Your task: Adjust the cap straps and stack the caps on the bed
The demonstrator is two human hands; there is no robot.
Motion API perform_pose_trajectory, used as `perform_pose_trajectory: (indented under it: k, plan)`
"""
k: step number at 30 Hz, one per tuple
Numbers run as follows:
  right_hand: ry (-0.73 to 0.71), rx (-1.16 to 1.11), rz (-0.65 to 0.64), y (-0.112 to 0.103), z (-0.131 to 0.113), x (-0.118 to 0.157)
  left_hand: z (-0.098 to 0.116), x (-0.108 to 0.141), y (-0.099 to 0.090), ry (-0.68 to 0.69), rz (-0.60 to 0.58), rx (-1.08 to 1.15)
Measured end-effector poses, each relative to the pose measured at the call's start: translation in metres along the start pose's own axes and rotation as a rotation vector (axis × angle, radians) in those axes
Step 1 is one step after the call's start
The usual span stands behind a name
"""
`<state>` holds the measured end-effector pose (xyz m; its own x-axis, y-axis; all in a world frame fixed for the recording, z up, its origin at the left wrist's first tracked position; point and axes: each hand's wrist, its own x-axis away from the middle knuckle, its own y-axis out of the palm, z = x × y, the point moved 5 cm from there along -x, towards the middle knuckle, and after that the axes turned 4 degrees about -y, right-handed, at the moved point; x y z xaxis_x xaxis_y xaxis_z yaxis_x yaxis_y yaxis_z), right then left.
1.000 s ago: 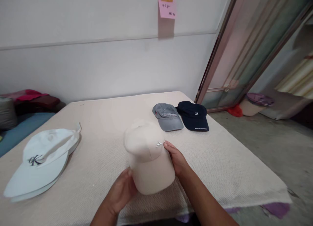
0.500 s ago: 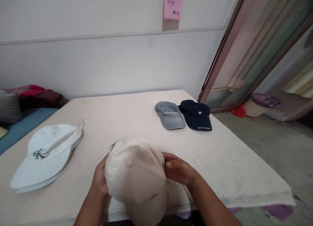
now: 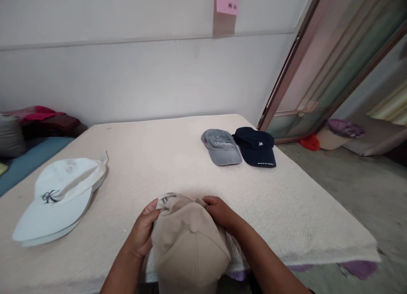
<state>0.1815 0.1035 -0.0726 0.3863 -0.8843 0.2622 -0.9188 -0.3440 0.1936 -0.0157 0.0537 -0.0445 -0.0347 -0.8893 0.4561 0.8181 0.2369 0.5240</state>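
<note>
A beige baseball cap (image 3: 193,247) is held at the table's near edge, its crown facing up and its brim toward me, cut off by the frame. My left hand (image 3: 144,230) pinches the cap's back rim on the left, beside the strap and its small buckle. On the other side, my right hand (image 3: 219,211) grips the back rim with thumb and fingers closed. White caps (image 3: 60,200), one stacked on another, lie to the left. Farther back on the right sit a grey cap (image 3: 222,147) and a navy cap (image 3: 256,147), side by side.
A cream textured cloth (image 3: 152,158) covers the table, which meets a white wall (image 3: 143,82) at the back. Pink paper (image 3: 228,1) hangs there. A sliding glass door (image 3: 305,86) stands right, with a bin (image 3: 337,135) beyond. Cushions (image 3: 11,135) lie left.
The beige cap has turned and shifted slightly right, so its brim now points straight at me. Both hands have moved to its back rim. The other caps stay put.
</note>
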Motion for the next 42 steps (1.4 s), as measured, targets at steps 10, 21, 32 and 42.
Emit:
perform_pose_trajectory:
  k: [10,21,32,42]
  plan:
    - [-0.03,-0.492,-0.131,0.007,-0.02,0.002,-0.013,-0.016,0.014,0.024,0.001,-0.12]
    - [-0.135,-0.207,0.094,-0.013,-0.031,-0.001,-0.011,-0.006,0.01,-0.007,0.115,0.048]
    - [-0.72,0.621,0.255,0.002,-0.06,0.018,-0.022,-0.02,0.031,0.188,0.094,-0.473]
    - [-0.709,0.81,0.179,0.028,-0.04,0.011,-0.025,-0.018,0.042,0.263,0.097,-0.657]
